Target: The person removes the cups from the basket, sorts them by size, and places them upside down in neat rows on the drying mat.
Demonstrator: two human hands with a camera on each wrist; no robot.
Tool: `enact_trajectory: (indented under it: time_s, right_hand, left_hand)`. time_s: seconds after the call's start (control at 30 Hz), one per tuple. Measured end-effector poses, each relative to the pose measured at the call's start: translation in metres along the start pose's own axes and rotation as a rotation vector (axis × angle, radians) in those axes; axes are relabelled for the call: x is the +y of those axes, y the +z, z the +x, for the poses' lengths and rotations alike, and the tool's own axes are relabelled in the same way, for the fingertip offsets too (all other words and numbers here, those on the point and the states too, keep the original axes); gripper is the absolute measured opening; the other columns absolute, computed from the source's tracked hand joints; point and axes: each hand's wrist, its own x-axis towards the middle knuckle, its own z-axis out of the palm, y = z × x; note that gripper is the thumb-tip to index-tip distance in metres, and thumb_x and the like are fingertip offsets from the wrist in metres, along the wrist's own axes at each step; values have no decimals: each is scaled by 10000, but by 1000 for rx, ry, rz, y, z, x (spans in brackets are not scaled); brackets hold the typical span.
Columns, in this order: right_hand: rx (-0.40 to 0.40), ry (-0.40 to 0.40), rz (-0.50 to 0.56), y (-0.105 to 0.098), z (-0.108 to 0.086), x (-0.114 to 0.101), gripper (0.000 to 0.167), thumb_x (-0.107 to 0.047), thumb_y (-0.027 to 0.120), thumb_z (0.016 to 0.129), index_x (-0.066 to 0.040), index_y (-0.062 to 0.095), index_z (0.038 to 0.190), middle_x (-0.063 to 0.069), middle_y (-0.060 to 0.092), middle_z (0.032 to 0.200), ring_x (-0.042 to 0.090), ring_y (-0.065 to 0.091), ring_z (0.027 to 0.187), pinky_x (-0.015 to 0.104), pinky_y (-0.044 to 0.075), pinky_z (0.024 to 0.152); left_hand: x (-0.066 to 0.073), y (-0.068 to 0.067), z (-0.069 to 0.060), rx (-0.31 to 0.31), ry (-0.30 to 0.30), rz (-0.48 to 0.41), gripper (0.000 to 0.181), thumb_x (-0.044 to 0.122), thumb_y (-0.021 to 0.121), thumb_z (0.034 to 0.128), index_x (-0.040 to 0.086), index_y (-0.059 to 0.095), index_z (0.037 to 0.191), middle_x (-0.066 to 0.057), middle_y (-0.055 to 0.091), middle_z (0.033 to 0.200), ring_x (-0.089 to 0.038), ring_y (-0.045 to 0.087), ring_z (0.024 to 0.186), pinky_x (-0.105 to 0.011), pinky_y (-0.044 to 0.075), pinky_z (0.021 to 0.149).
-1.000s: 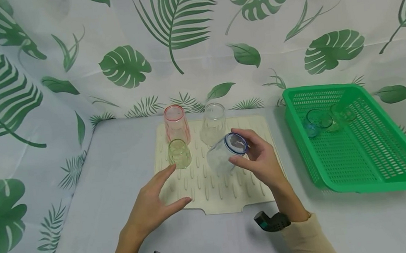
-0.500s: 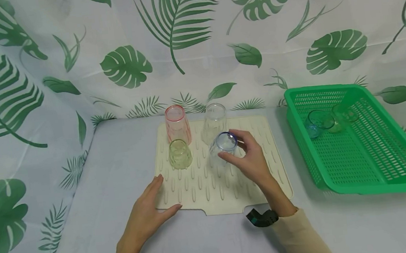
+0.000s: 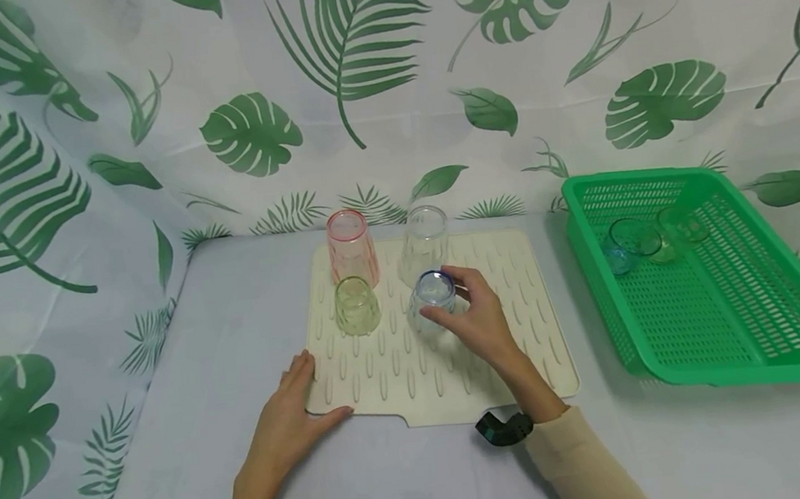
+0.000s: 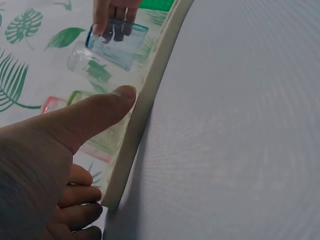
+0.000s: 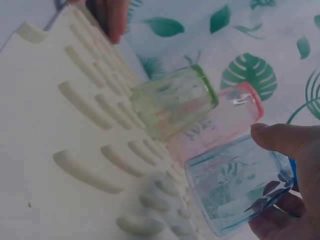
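Note:
My right hand grips a clear blue drinking glass near its blue-ringed upper end, thumb on one side and fingers on the other. The glass is upright over the cream drying mat; whether its lower end touches the mat I cannot tell. Behind it stands a clear glass, and to its left a short yellow-green glass with a taller pink-ringed glass behind. At the mat's front left corner lies my left hand, fingers along the left side, thumb by the front edge.
A green plastic basket stands right of the mat, with several small glasses in its far left part. A white cloth covers the table. Leaf-patterned cloth hangs behind and at the left.
My right hand has brought the blue glass left and turned it from tilted to upright. My left hand has drawn back from beside the yellow-green glass to the mat's corner.

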Motion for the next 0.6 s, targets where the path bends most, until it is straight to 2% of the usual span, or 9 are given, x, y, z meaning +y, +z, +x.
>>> enact_trajectory:
  time_s: [0.6]
  right_hand:
    - [-22,37,-25,9,5,13,710,-136,850,800,17,497,1397,200,524,1378,356,537,1306,479,450,1144]
  left_hand:
    - [-6,-1,-2,-1,-26,40,1088,612,790,758,-29,362,1526,-235,331,1602,-423,296,1496,-593,323,1192]
